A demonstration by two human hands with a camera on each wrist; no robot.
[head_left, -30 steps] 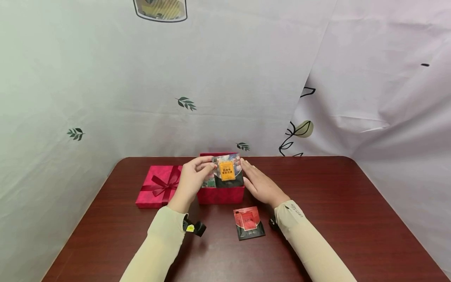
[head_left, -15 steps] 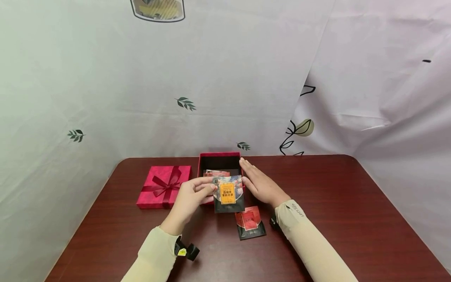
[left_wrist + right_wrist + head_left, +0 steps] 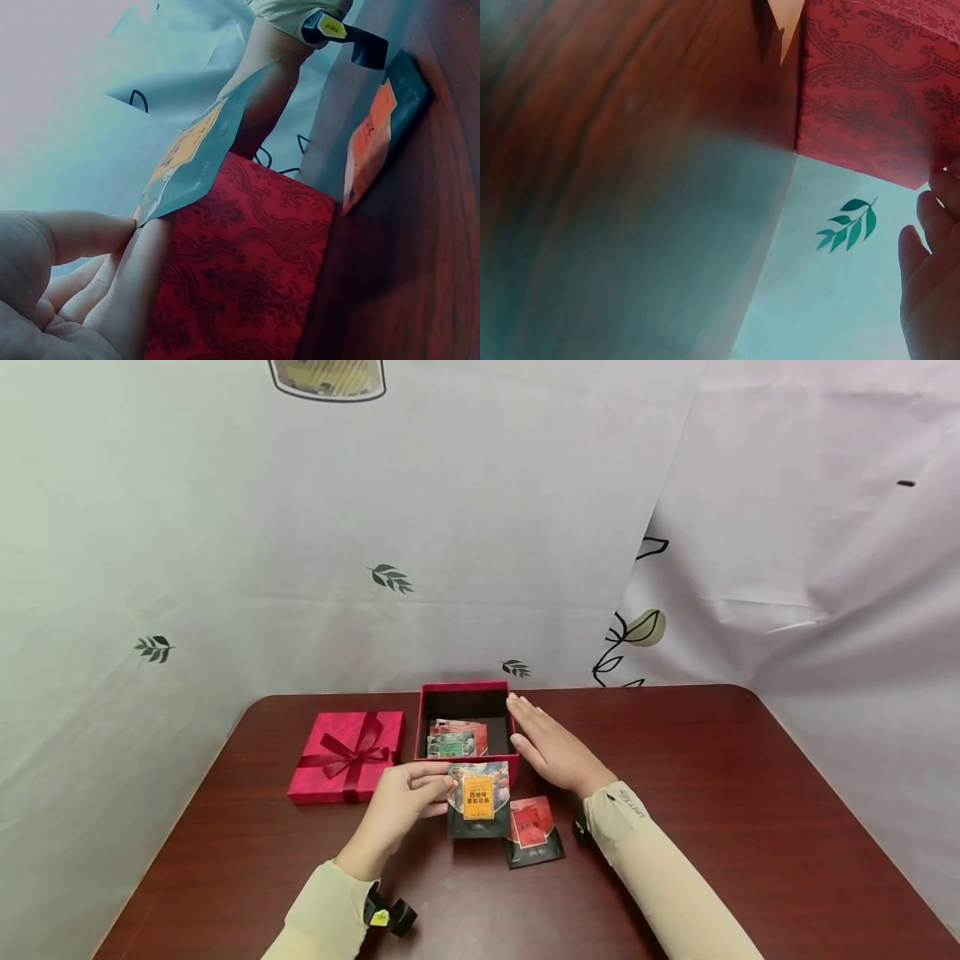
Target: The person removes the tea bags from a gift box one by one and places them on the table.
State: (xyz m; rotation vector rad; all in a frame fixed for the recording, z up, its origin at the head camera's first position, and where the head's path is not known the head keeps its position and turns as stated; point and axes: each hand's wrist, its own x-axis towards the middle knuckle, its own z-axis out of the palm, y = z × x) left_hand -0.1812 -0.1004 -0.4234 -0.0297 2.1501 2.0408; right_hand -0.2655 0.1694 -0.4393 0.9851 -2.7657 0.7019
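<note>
My left hand (image 3: 399, 810) pinches the upper left edge of a dark sachet (image 3: 478, 818) with an orange label, held in front of the box. In the left wrist view, thumb and finger meet on one corner of that sachet (image 3: 184, 169). The red patterned box (image 3: 513, 768) stands without its lid, its inside dark. Several sachets (image 3: 457, 742) with red and green fronts lie in its left part. Along the box's right side rests my right hand (image 3: 558, 752), fingers straight, fingertips at the rim. The right wrist view shows those fingers (image 3: 934, 217) beside the patterned box wall (image 3: 870, 90).
A red lid (image 3: 347, 758) with a ribbon bow lies on the table left of the box. A red and black sachet (image 3: 536, 833) lies flat in front of the box, partly overlapped by the held one. White printed cloth (image 3: 480, 527) hangs behind the brown table (image 3: 712, 810).
The left hand has drawn the orange-labelled sachet from over the box toward the front and down, uncovering the box's inside. The right hand has stayed at the box's right side.
</note>
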